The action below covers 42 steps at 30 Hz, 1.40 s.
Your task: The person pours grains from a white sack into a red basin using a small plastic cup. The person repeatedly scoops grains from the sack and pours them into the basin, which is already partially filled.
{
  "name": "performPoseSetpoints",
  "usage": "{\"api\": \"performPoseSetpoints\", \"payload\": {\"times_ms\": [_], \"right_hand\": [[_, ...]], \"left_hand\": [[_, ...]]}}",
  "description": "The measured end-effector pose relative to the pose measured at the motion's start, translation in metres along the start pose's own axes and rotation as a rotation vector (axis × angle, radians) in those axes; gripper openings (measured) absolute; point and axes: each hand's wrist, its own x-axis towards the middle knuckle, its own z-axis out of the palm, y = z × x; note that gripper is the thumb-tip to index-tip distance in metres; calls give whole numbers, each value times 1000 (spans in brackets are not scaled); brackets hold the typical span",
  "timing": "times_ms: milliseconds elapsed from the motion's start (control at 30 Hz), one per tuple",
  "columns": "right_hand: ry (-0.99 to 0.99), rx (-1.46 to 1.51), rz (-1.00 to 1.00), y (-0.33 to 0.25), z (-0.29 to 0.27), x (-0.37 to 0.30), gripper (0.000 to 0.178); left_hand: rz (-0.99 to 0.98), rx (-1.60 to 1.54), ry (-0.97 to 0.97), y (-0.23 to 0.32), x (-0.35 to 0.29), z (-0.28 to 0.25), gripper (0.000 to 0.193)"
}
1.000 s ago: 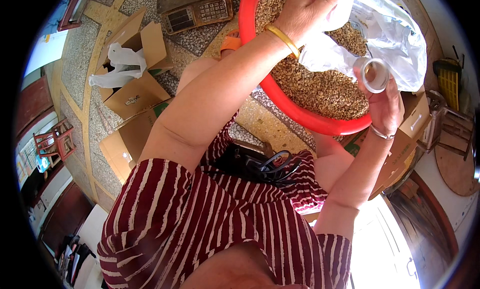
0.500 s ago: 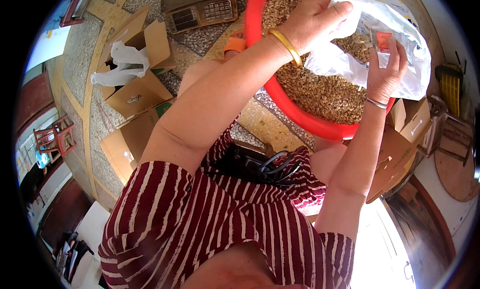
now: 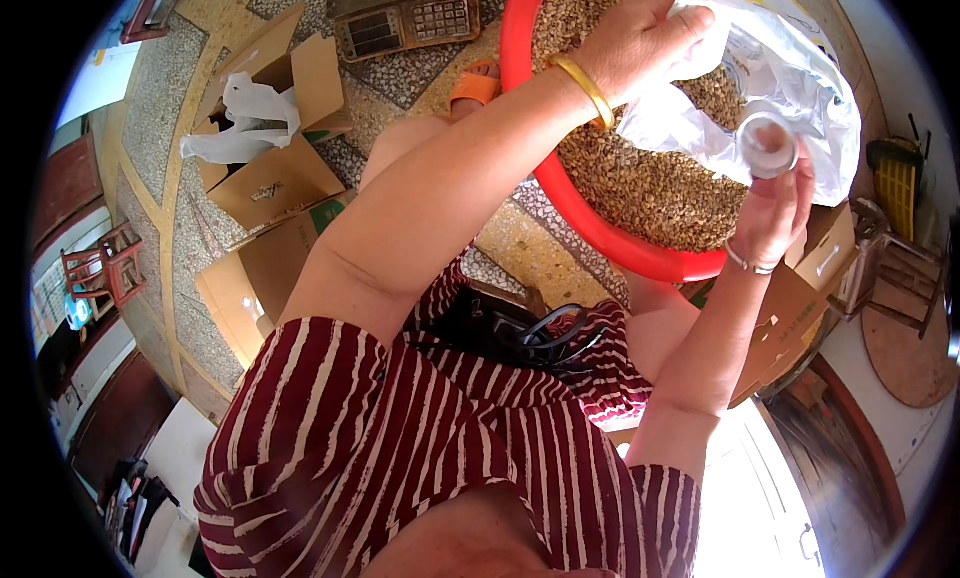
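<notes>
We take the red basin (image 3: 600,240) of brown grain (image 3: 650,183) as our landmark. Above its far rim, the fingers of the left hand (image 3: 640,40) are clenched on the upper edge of a white plastic bag (image 3: 745,98), pinching a fold of film so that the bag hangs over the grain. At the basin's right side, the fingers of the right hand (image 3: 775,203) are wrapped around a small clear cup (image 3: 767,144); its round mouth faces us, so its long axis points roughly toward the camera, and we cannot tell what, if anything, lies inside. The cup sits against the bag's lower part, touching or just in front of the film, and the bag rises from the right fingers up and leftward to the left hand. The right hand is therefore the nearer one to the cup, the left the nearer to the bag's top edge.

A gold bangle (image 3: 585,88) circles the left wrist over the basin's rim. Left of the basin a grey weighing scale (image 3: 405,23) rests on the speckled floor (image 3: 140,128), and farther left lie open cardboard boxes (image 3: 270,138), one holding a crumpled white bag (image 3: 245,118). More cardboard (image 3: 790,318) stands just beside the basin's right edge.
</notes>
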Motion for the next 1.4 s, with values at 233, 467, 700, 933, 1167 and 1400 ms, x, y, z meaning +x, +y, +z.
{"api": "performPoseSetpoints", "payload": {"times_ms": [233,467,700,933,1167,1400], "right_hand": [[-496,-363,650,-1,19,-32,38],[-461,-1268,-51,60,10,-28,31],[-479,-1256,-76,89,11,-43,29],[-383,-806,661,81,0,-30,32],[-329,-223,942,31,-2,-22,38],[-485,68,676,-17,-11,-15,48]], "left_hand": [[-3,-48,57,-11,2,-4,30],[-16,-92,48,-13,3,1,28],[-22,-56,59,-5,3,3,28],[-12,-83,40,-10,2,-4,30],[-24,-115,25,-14,3,-4,30],[-2,-34,74,-9,2,0,28]]}}
